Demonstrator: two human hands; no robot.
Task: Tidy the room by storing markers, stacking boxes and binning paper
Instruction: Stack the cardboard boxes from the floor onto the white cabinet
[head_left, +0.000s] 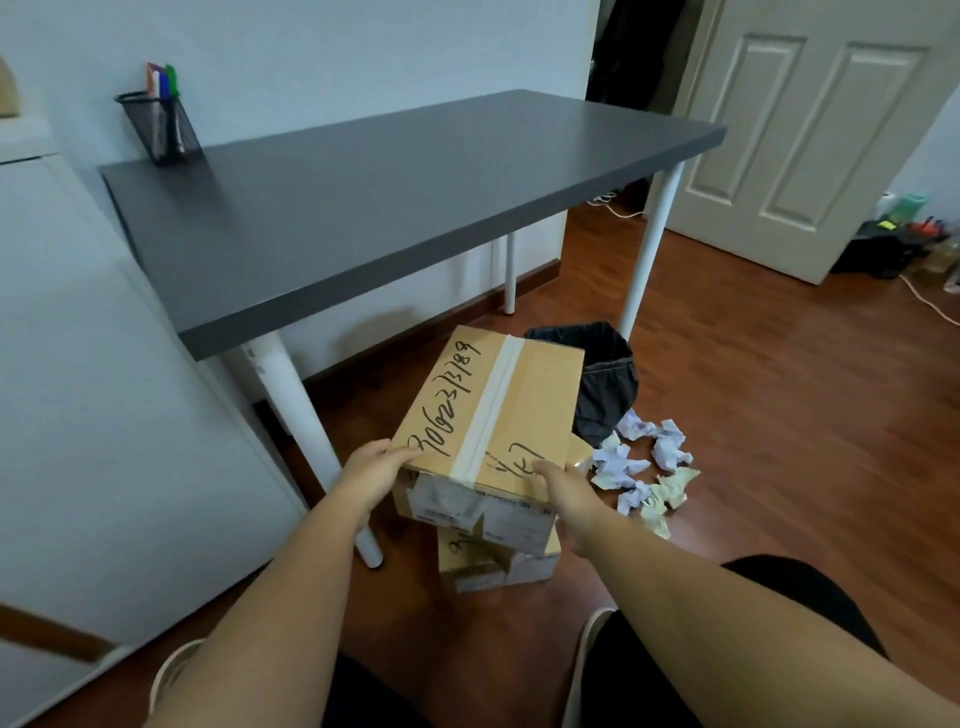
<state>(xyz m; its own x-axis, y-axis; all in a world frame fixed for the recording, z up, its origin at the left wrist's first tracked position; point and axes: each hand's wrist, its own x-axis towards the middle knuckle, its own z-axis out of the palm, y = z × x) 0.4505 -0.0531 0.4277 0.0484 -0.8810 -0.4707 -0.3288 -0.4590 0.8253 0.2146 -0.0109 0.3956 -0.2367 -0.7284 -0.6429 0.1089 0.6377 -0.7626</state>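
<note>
I am holding a brown cardboard box sealed with a strip of pale tape and marked with black handwriting (493, 410) between both hands. My left hand (375, 470) is gripping its near left corner, fingers curled over the top edge. My right hand (569, 499) is gripping the near right corner, thumb lying on the top face and fingers wrapped down the side. The box is sitting tilted over a second, smaller brown cardboard box with a printed label (493, 564) that is resting on the reddish-brown wooden floor (779, 415); I cannot tell whether the two are touching.

Just behind the held box, a black bin lined with a dark bag (605, 384) is standing on the floor beside the white front leg of the worktop. A scatter of crumpled white and pale yellow paper balls (644, 467) is lying on the floor just right of the boxes and in front of the bin.

The dark grey rectangular worktop (395, 208) is standing against the wall. At its far left corner a black mesh pen holder (161, 127) is holding coloured markers (165, 83), upright, their caps sticking out above the rim.
</note>
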